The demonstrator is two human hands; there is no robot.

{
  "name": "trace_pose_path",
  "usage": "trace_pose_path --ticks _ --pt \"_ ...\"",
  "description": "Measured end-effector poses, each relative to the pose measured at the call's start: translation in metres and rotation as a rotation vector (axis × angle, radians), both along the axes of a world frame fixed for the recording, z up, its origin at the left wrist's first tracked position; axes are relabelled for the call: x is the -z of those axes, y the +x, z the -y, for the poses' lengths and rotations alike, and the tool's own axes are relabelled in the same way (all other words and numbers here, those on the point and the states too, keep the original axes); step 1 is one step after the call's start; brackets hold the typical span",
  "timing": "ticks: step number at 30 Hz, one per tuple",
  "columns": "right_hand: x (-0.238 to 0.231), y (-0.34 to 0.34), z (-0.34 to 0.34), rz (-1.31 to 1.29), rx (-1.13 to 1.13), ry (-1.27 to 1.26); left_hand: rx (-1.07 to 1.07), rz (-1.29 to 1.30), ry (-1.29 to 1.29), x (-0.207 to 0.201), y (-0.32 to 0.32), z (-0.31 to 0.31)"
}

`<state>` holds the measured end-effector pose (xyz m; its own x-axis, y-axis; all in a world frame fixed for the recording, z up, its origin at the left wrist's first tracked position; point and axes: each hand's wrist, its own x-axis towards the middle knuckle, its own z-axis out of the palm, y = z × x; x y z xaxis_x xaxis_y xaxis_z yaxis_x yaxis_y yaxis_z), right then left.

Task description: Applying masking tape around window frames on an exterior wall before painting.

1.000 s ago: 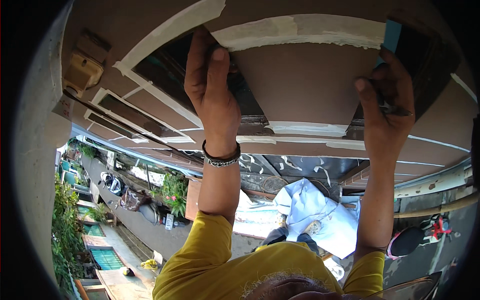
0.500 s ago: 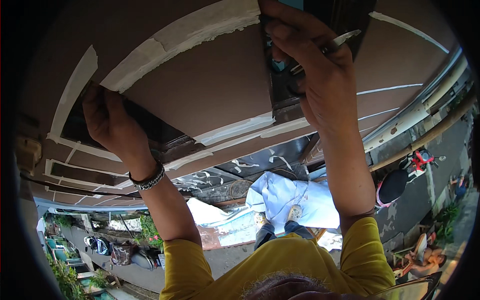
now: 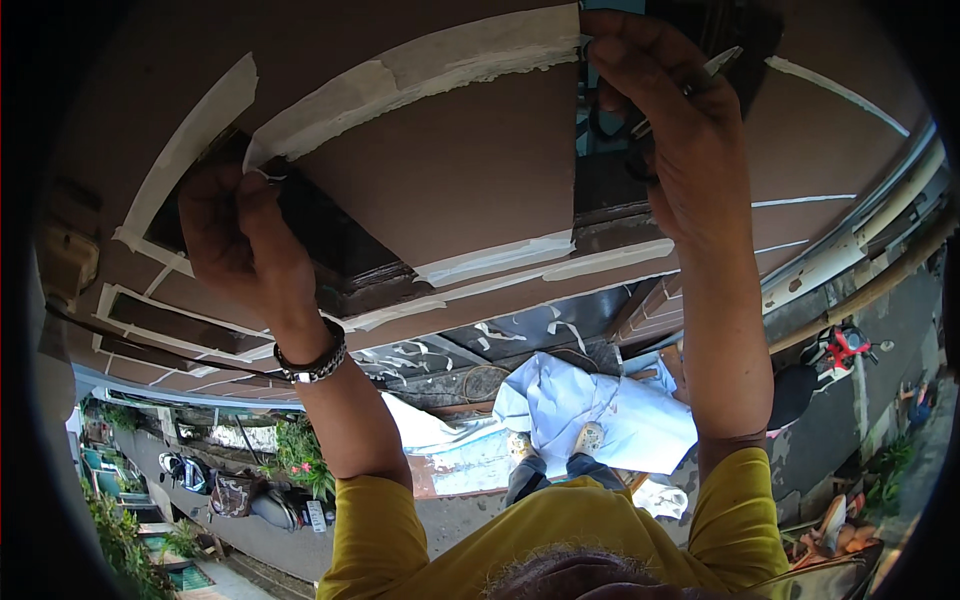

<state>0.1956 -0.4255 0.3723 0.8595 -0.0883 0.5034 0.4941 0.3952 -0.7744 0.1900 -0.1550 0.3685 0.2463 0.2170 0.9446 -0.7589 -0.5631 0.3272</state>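
A wide strip of cream masking tape (image 3: 420,75) with a ragged lower edge stretches across the brown wall panel (image 3: 450,170) above me. My left hand (image 3: 245,240), wearing a dark bracelet, is closed in a pinch on the strip's left end, in front of a dark recess. At the strip's right end, the fingertips of my right hand (image 3: 685,130) are close to the tape; whether they touch it I cannot tell. Tucked in that same hand is a pair of scissors (image 3: 722,62), blade pointing up and right, dark finger loops hanging below the fingers.
Narrower tape strips (image 3: 495,260) edge the panel and recesses. Below, a pale blue sheet (image 3: 560,410) lies under my shoes, with tape scraps (image 3: 490,330) on a dark surface. A red motorbike (image 3: 845,345) stands right, parked vehicles (image 3: 240,498) left. Another person (image 3: 845,535) is at lower right.
The view has shifted, so the wall and both hands appear farther right. My left thumb and fingers now pinch the tape's left end, which curls away from the panel. The scissors stay in my right hand.
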Motion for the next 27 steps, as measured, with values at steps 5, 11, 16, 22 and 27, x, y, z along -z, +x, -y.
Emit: trace_pose_path --ticks 5,11,16,22,27 --pt "0.006 -0.001 -0.005 0.122 0.207 -0.009 0.151 -0.138 -0.222 -0.006 -0.015 0.012" --pt "0.014 0.0 -0.001 0.261 0.374 -0.247 0.139 -0.141 -0.193 -0.008 -0.022 0.007" --pt "0.003 -0.006 -0.009 0.298 0.463 -0.299 0.097 -0.092 -0.129 -0.007 -0.025 0.003" --pt "0.013 0.005 -0.005 0.252 0.379 -0.18 -0.102 -0.051 -0.028 -0.005 -0.025 -0.002" --pt "0.014 0.007 -0.001 0.242 0.355 -0.178 0.103 -0.153 -0.146 -0.009 -0.024 0.002"
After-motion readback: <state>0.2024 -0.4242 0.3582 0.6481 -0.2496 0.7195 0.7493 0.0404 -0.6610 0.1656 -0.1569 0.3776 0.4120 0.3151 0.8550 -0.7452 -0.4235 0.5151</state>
